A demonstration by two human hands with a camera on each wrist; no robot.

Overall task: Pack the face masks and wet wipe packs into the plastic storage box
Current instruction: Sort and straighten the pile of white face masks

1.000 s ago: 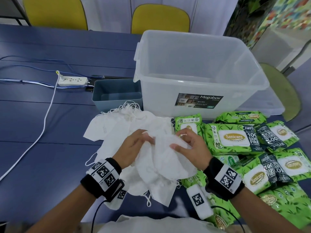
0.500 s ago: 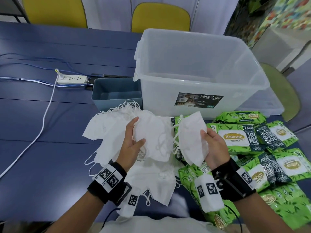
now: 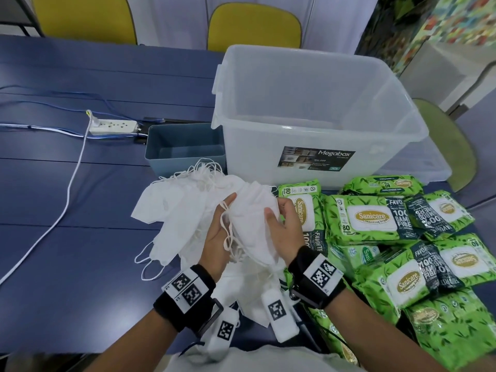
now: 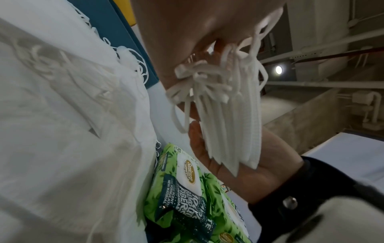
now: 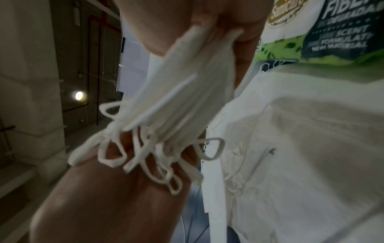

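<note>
A: Head view: left hand (image 3: 218,237) and right hand (image 3: 284,229) press a stack of masks (image 3: 252,224) between them, fingers curled round its edges. It sits above the loose mask pile (image 3: 171,210) on the table (image 3: 67,251). Box (image 3: 308,108) looks empty, wipe packs (image 3: 370,218) lie to its right.

B: Left wrist?

A: Stack (image 4: 230,115) seen edge-on, many thin layers, ear loops (image 4: 199,77) bunched at the top, right palm (image 4: 239,161) under it.

B: Right wrist?

A: Blurred. Same stack (image 5: 187,92), loops (image 5: 158,161) draped over the left hand (image 5: 104,189).

B: Handling?

A: Light, soft, floppy; layers likely slide apart. Best squeezed flat across both faces, loops tucked so they don't snag. Packs: heavier, slick film, grab across the body.
</note>
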